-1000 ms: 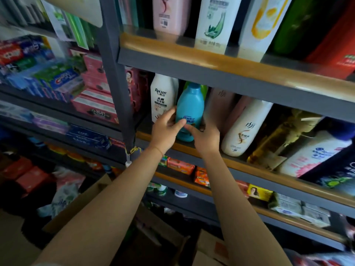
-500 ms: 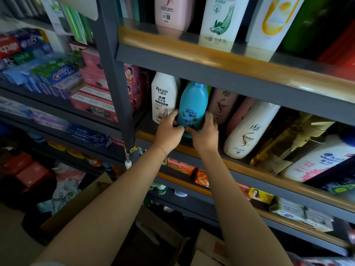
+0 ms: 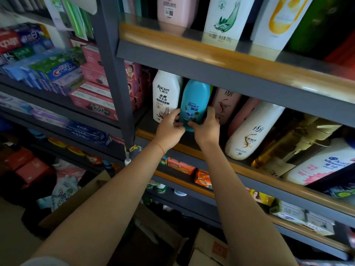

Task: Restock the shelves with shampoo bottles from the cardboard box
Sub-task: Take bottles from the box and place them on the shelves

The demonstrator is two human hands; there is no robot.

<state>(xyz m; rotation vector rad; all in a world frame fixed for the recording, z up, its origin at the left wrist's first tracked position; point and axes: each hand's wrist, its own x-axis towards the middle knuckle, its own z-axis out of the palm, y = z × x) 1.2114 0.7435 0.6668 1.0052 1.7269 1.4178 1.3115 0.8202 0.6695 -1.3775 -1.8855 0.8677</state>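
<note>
A blue Rejoice shampoo bottle stands upright on the middle shelf, between a white Raclen bottle and a pink bottle. My left hand holds its lower left side with curled fingers and thumb. My right hand grips its lower right side. The bottle's base is hidden behind my fingers. An open cardboard box sits on the floor below, mostly behind my arms.
A white bottle leans on the same shelf, with amber and white pump bottles further right. The upper shelf carries tall bottles. A grey upright post divides off toothpaste boxes at the left. Soap packs lie below.
The blue bottle has gone further back onto the shelf and now stands straighter. Both hands slid lower and closer together on it.
</note>
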